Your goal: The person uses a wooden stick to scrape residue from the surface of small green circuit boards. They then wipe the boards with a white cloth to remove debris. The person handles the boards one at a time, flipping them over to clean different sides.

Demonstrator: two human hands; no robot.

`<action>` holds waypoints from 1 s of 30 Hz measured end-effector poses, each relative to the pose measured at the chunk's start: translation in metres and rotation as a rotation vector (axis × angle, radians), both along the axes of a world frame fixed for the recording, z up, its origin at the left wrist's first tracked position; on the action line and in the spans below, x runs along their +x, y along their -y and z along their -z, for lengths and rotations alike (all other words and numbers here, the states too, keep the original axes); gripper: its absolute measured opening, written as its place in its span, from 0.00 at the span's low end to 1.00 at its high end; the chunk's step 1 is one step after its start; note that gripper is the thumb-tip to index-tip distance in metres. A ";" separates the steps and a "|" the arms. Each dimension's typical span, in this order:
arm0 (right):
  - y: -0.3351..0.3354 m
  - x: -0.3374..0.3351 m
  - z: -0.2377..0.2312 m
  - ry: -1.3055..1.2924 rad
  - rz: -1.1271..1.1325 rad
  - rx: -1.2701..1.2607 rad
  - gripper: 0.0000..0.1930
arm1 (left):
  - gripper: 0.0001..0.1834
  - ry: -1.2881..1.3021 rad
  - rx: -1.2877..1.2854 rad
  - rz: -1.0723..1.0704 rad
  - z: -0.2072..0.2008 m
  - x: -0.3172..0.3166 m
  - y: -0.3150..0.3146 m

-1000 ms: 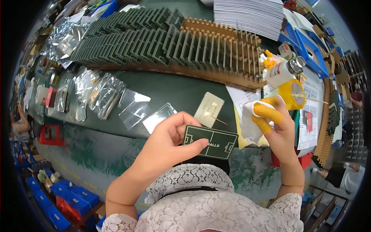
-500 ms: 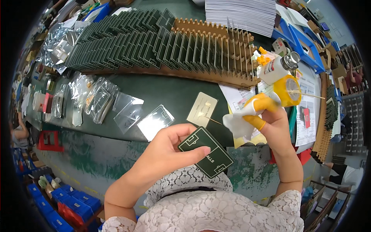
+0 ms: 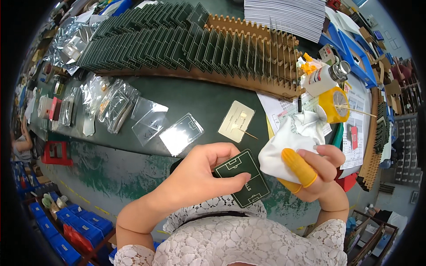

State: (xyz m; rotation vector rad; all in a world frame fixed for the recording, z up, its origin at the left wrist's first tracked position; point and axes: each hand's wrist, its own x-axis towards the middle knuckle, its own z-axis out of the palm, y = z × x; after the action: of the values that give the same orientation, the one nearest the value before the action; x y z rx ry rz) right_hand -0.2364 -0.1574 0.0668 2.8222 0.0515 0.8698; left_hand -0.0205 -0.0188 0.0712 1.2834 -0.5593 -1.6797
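Observation:
In front of my body, my left hand (image 3: 202,170) is closed on a dark green card (image 3: 257,175) with white line markings, its thumb lying across the card's face. The card tilts, and its right edge nearly meets a white cloth (image 3: 288,137). Bunched in my right hand (image 3: 317,173), that cloth hangs up and left of the fingers. Yellow finger cots (image 3: 299,167) cover some of the right-hand fingers. On the table just beyond lie a cream card (image 3: 235,122) with a thin wooden stick (image 3: 247,133) by it, and a shiny lined card (image 3: 181,135).
Slotted wooden racks (image 3: 284,92) hold rows of green cards (image 3: 166,46) along the back. To the right stand a white bottle (image 3: 320,80) with a metal top and a yellow tape roll (image 3: 333,105). Clear plastic bags (image 3: 117,106) lie left; a paper stack (image 3: 284,17) sits behind.
My right hand has come down and nearer the card, with the cloth now spread fuller toward it. The green card has turned more upright in my left hand. The view has shifted slightly.

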 end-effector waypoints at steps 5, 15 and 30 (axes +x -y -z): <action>0.001 0.007 0.008 0.118 -0.071 -0.063 0.14 | 0.07 0.027 -0.020 -0.005 0.002 -0.001 -0.001; -0.009 0.000 0.006 0.010 0.032 -0.012 0.22 | 0.08 0.009 0.018 -0.014 0.003 0.001 0.001; -0.004 0.023 0.009 -0.021 -0.021 -0.205 0.08 | 0.08 0.121 -0.136 -0.051 0.012 -0.007 0.000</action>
State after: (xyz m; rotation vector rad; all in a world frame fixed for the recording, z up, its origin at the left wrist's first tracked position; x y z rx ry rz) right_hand -0.2136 -0.1533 0.0578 2.6438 0.1632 0.7908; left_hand -0.0279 -0.0184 0.0589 1.2949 -0.6950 -1.5036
